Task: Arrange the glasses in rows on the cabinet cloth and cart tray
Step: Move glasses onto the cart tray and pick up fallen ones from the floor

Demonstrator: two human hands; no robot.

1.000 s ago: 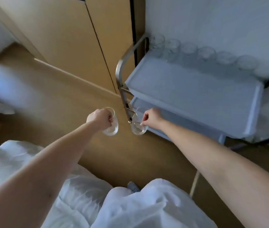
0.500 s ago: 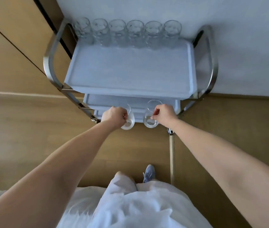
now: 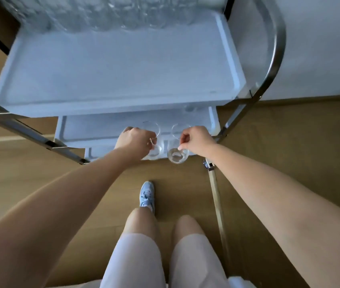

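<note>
You have one glass in each hand: your left hand point(image 3: 136, 140) has its fingers curled round the left glass point(image 3: 154, 151), and your right hand point(image 3: 198, 140) pinches the right glass point(image 3: 177, 157) by its upper wall between thumb and fingers. Both glasses hang upright, just beside each other, at the front lip of the lower tray point(image 3: 94, 129), low and in front of the cart rather than over the top tray point(image 3: 113, 80). Holding them high on the wall looks meant to leave the bases free for setting down flat. A blurred row of glasses point(image 3: 106, 15) stands along the top tray's far edge, so the broad bare band in front of it is the likely room for another row. The lower tray is roofed by the top one, so the way in is shallow and only from the front. Mind the chrome frame point(image 3: 275, 48) on the right, near your right wrist, and the slim gap between the two glasses, which could clink.
</note>
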